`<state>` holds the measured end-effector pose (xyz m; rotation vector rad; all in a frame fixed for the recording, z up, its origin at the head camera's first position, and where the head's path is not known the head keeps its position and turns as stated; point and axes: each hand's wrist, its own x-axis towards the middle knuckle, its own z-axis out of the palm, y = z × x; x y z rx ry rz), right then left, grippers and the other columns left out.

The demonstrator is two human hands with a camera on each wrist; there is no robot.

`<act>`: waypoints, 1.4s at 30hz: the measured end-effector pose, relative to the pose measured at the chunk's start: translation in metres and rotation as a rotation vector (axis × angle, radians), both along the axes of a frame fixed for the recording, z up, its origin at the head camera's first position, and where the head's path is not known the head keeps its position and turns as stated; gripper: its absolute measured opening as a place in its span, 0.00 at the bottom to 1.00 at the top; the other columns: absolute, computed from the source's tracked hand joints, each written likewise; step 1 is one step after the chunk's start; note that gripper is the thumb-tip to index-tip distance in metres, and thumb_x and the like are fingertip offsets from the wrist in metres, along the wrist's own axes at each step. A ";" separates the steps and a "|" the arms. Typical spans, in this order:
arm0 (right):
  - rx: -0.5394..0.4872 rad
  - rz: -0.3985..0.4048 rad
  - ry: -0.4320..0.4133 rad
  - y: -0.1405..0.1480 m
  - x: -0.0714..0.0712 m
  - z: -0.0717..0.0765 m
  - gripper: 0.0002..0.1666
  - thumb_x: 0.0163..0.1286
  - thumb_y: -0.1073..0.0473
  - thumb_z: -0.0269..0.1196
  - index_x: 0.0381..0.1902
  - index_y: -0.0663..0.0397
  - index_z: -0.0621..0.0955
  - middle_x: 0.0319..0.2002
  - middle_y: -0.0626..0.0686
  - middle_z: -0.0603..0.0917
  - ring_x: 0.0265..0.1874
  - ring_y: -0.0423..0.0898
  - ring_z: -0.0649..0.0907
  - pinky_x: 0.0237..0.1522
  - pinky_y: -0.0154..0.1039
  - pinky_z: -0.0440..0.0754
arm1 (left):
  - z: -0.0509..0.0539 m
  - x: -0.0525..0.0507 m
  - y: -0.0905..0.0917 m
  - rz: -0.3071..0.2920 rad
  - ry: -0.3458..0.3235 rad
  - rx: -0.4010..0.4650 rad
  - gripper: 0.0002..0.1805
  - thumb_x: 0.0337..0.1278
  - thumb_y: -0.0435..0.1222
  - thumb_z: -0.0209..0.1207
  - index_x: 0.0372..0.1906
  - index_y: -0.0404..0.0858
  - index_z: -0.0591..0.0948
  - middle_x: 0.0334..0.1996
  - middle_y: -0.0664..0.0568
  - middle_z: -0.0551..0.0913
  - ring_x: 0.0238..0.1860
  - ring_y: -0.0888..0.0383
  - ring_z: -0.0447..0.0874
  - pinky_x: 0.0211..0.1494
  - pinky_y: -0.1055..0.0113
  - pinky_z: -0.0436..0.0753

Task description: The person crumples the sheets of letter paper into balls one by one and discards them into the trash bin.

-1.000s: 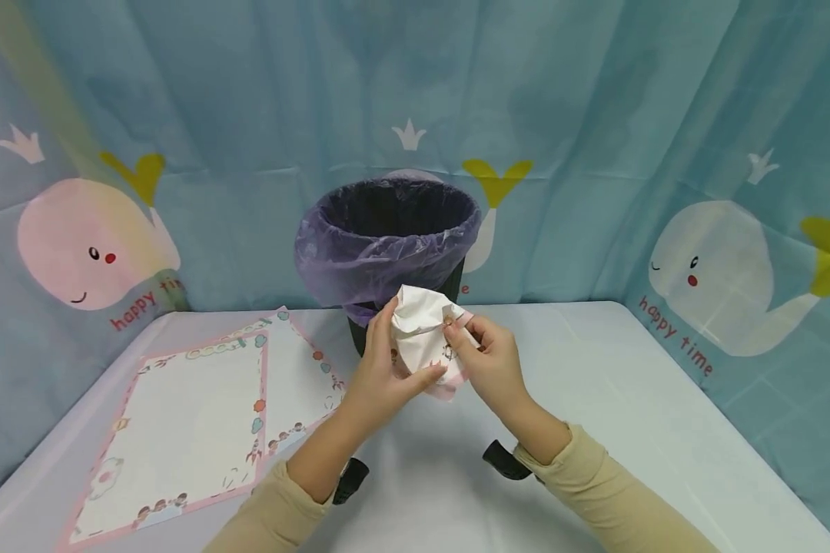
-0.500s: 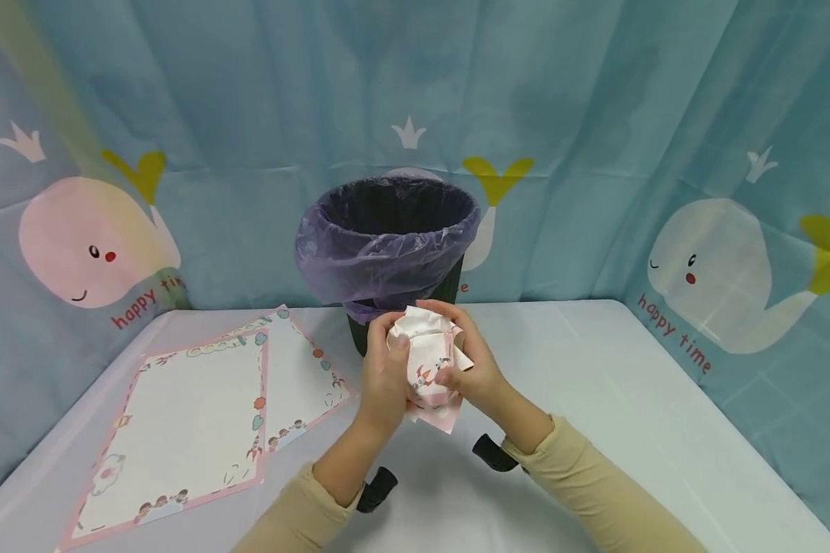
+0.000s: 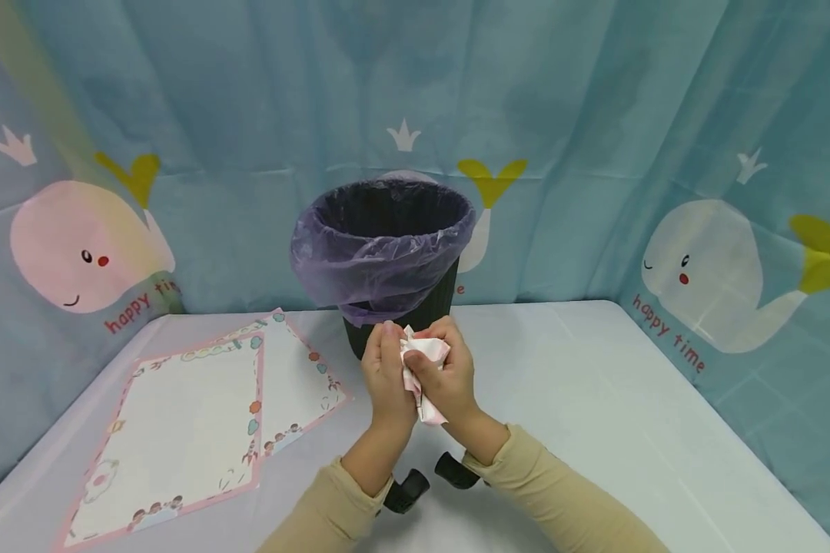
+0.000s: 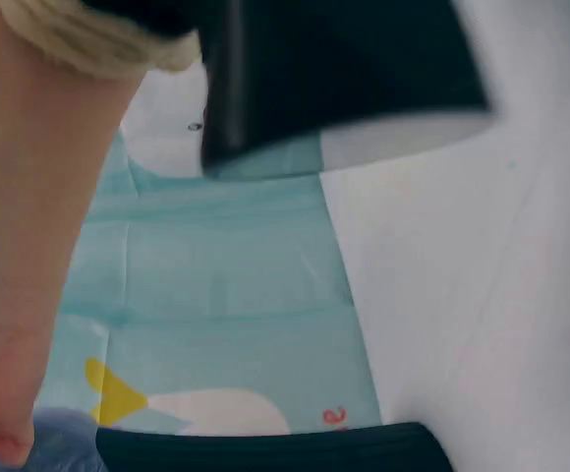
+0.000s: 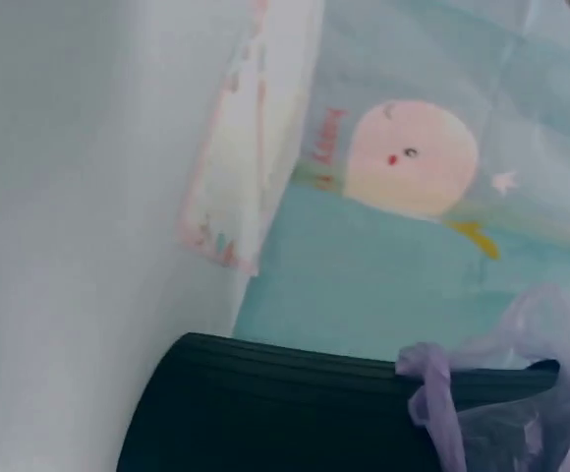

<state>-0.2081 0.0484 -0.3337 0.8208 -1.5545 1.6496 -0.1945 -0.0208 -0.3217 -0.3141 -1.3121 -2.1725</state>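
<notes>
Both hands squeeze a crumpled white and pink paper (image 3: 427,355) between them in the head view, just in front of the bin. The left hand (image 3: 389,378) cups its left side, fingers pointing up. On the other side the right hand (image 3: 448,372) is curled round the paper, thumb across its front. A pointed end of the paper sticks out below the hands. The palms and much of the paper are hidden. In the left wrist view only a forearm and part of a hand (image 4: 0,413) show; the paper is not visible in either wrist view.
A dark bin (image 3: 432,303) with a purple bag (image 3: 360,269) over its rim stands at the table's back edge. Two flat pink-bordered sheets (image 3: 180,430) overlap on the left of the white table (image 3: 595,430). A blue whale-print curtain (image 3: 560,92) hangs behind.
The paper has been crushed much smaller. Both hands have drawn together round it and moved slightly lower, and the wrists are closer to each other.
</notes>
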 end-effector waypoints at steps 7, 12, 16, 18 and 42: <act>-0.248 0.024 -0.333 0.017 -0.003 0.021 0.24 0.67 0.42 0.63 0.23 0.54 0.71 0.20 0.42 0.73 0.20 0.32 0.72 0.20 0.23 0.69 | -0.002 -0.002 -0.005 -0.041 0.052 -0.564 0.38 0.67 0.63 0.43 0.50 0.28 0.69 0.39 0.47 0.74 0.37 0.57 0.75 0.36 0.66 0.78; -0.311 0.140 -0.634 0.028 0.002 0.042 0.09 0.77 0.54 0.51 0.36 0.51 0.74 0.28 0.43 0.75 0.27 0.35 0.76 0.29 0.27 0.75 | -0.012 -0.006 -0.013 0.184 0.314 -0.868 0.50 0.53 0.71 0.51 0.63 0.32 0.63 0.54 0.37 0.67 0.51 0.43 0.72 0.49 0.48 0.78; -0.058 0.169 -0.599 0.027 0.007 0.039 0.28 0.75 0.42 0.50 0.55 0.61 0.73 0.39 0.47 0.75 0.33 0.39 0.73 0.33 0.30 0.70 | -0.014 -0.013 -0.017 0.295 0.341 -0.778 0.46 0.58 0.69 0.47 0.58 0.31 0.64 0.52 0.36 0.68 0.49 0.42 0.73 0.49 0.49 0.77; 0.068 0.196 -0.577 0.027 0.009 0.035 0.43 0.69 0.30 0.50 0.59 0.65 0.71 0.43 0.50 0.75 0.35 0.41 0.72 0.34 0.33 0.69 | -0.011 -0.013 -0.020 0.293 0.289 -0.739 0.50 0.57 0.73 0.36 0.58 0.28 0.65 0.50 0.37 0.69 0.47 0.45 0.73 0.46 0.51 0.77; 0.128 -0.122 0.149 0.002 -0.006 0.003 0.09 0.60 0.67 0.48 0.20 0.60 0.69 0.16 0.52 0.67 0.15 0.41 0.66 0.13 0.32 0.62 | 0.017 0.002 -0.011 -0.028 -0.201 0.021 0.16 0.54 0.29 0.50 0.13 0.41 0.66 0.14 0.56 0.67 0.16 0.65 0.68 0.18 0.76 0.69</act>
